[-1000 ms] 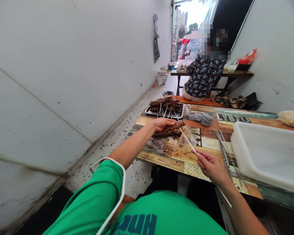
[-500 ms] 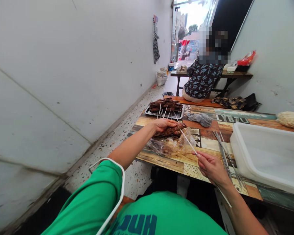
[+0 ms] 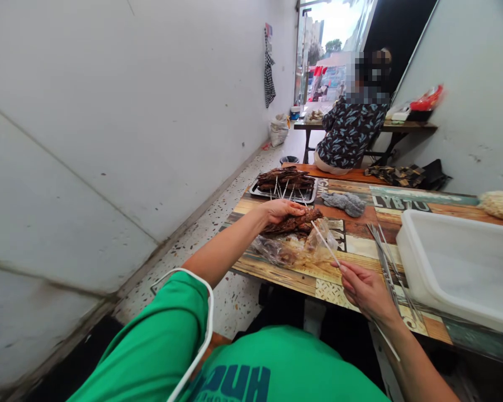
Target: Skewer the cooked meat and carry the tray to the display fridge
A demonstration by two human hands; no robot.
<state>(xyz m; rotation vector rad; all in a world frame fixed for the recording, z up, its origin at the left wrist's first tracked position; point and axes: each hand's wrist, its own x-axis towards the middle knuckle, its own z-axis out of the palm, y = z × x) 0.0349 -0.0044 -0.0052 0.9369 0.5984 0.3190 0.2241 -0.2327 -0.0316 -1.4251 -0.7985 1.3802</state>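
My left hand (image 3: pixel 285 210) is closed on a long piece of dark brown meat (image 3: pixel 304 219) above a clear plastic bag (image 3: pixel 283 249) spread on the table. More meat lies under it, partly hidden by the hand. In my right hand (image 3: pixel 365 287) a thin metal skewer (image 3: pixel 326 241) is pinched, its upper end at the meat and its tail sticking out below my wrist. Whether the tip has gone into the meat I cannot tell. Behind the bag, a metal tray (image 3: pixel 257 195) carries a pile of skewered dark meat (image 3: pixel 285 178).
Loose skewers (image 3: pixel 385 262) lie right of my right hand, beside a white plastic tub (image 3: pixel 419 268). A grey cloth (image 3: pixel 344 204) rests beyond the bag. Another person (image 3: pixel 352 131) sits at a farther table, back turned. A wall (image 3: pixel 129 139) runs along the left.
Both hands keep nearly the same pose on the meat and the skewer. The whole view has shifted slightly.
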